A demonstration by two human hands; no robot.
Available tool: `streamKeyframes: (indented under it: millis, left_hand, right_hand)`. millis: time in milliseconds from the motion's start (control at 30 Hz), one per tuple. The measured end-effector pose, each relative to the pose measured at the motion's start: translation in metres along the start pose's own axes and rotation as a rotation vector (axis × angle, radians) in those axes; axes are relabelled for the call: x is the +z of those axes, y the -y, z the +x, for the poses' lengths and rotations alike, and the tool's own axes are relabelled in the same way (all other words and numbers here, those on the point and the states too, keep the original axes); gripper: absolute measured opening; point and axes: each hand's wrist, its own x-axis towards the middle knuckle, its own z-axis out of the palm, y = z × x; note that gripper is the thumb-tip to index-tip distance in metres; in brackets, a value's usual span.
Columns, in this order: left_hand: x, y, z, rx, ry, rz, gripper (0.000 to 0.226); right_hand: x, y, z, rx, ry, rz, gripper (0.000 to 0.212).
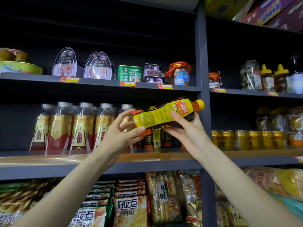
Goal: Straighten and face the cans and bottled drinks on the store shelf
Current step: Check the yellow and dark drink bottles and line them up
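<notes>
Two hands are on one yellow energy-drink bottle (pixel 165 114), which we hold off the drinks shelf (pixel 147 158), in front of its right end and just left of the grey upright post (pixel 204 89); our right hand (pixel 185 128) cradles it from below with the thumb curled over the label, and our left hand (pixel 121 128) pinches its base between thumb and fingers. What matters is the long axis: the bottle lies nearly on its side, base toward the left hand, yellow cap (pixel 200 104) up and to the right, almost touching the post; the small-print back of the label faces us. Below it, left of the post, stand dark Tiger bottles (pixel 151 139) upright on the shelf, and further left a row of clear, silver-capped bottles with gold and red labels (pixel 72 126); right of the post sits a row of gold cans (pixel 246 139). We judge that the next move must swing the cap up and leftward until the axis is vertical, then turn the front outward; the right hand, nearer the post, would carry the weight while the left guides the base; the cap could knock the post.
</notes>
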Motion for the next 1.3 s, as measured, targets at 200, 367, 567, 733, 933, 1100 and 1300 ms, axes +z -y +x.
streamKeyframes:
  millis: [200, 367, 567, 733, 933, 1100, 1300]
  left_hand:
    - [0.017, -0.008, -0.002, 0.426, -0.064, 0.411, 0.062]
    - [0.025, -0.014, -0.005, 0.506, 0.035, 0.522, 0.054]
    - [0.016, -0.018, -0.007, 0.144, 0.116, 0.179, 0.037]
    - [0.011, -0.002, -0.002, -0.345, 0.133, -0.11, 0.048]
    - [0.022, 0.023, -0.003, -0.221, -0.054, -0.034, 0.045]
    - [0.027, 0.031, -0.006, 0.009, -0.095, 0.253, 0.031]
    - [0.013, 0.024, -0.008, 0.261, 0.058, 0.599, 0.03]
  right_hand:
    - [0.006, -0.007, -0.009, 0.246, -0.106, 0.407, 0.043]
    - [-0.002, -0.008, -0.011, 0.281, -0.077, 0.372, 0.045]
    - [-0.007, 0.006, -0.005, 0.062, -0.068, 0.25, 0.055]
    - [-0.012, 0.014, -0.011, -0.179, 0.025, -0.13, 0.074]
    - [-0.002, 0.001, -0.019, -0.186, -0.049, -0.26, 0.067]
    - [0.01, -0.005, -0.01, -0.119, -0.1, -0.225, 0.061]
    - [-0.01, 0.012, 0.001, -0.124, 0.12, -0.041, 0.071]
